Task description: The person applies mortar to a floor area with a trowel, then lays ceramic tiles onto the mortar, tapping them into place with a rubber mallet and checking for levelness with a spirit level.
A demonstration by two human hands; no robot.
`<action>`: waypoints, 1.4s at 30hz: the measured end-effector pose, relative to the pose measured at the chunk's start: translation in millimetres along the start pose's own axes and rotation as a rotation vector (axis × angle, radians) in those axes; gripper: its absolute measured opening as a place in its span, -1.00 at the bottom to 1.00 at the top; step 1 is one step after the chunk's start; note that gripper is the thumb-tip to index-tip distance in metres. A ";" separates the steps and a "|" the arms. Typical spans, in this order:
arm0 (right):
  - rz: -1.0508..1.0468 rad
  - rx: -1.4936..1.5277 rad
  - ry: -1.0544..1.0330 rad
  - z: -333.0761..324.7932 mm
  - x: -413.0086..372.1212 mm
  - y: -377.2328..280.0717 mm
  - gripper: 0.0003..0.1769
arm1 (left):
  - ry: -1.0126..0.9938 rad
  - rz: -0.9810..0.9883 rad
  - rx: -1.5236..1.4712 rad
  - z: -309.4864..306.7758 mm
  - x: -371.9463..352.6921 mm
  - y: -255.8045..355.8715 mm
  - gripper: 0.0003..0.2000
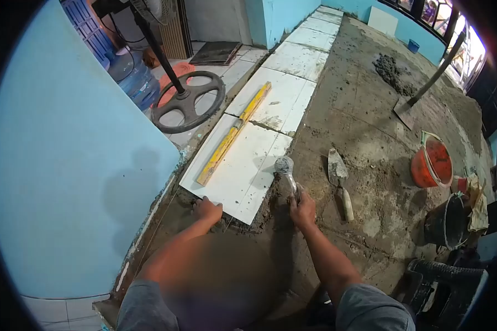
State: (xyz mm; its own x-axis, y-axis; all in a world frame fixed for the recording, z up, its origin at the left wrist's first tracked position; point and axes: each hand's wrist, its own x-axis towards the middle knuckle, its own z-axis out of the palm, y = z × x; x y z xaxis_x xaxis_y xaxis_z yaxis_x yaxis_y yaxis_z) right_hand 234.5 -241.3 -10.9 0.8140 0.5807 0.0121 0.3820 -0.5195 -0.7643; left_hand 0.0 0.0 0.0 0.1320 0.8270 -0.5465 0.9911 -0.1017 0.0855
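My right hand point(303, 209) is wrapped round the handle of a mallet point(284, 165), whose round grey head is just off the right edge of the nearest white tile point(234, 185). At that tile's near edge is my left hand point(207, 211), its fingers partly apart and touching the edge and the mortar beside it. A yellow spirit level point(234, 134) lies lengthwise over this tile and the one beyond. To the right of the mallet, a trowel point(337, 168) rests on the rough cement floor, its blade pointing away from me.
A red bucket point(425, 165), a black bucket point(444, 223) and a black stool point(444, 287) stand at the right. Farther back are a shovel point(406, 110) and a mortar heap point(392, 74). A fan's round base point(188, 102) stands left of the tiles, beyond the blue wall point(77, 165).
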 end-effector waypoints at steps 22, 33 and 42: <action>0.352 -0.154 0.209 -8.6 26.0 70.2 -0.41 | 0.001 0.143 0.184 13.7 10.7 -4.9 0.08; -0.116 -0.077 -0.131 23.9 -8.3 -12.6 -0.44 | 0.080 0.025 -0.143 35.8 23.4 -26.3 -0.23; -0.235 -0.125 -0.293 74.0 -55.6 -47.2 -0.15 | 0.106 -0.001 -0.239 19.3 0.6 -17.0 -0.42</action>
State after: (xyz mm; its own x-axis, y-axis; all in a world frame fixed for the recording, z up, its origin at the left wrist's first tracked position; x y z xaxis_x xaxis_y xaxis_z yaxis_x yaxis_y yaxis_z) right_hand 138.9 -202.7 -23.2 0.5458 0.8376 -0.0211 0.6077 -0.4131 -0.6783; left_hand -16.4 -8.4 -17.8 0.1161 0.8818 -0.4572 0.9578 0.0225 0.2865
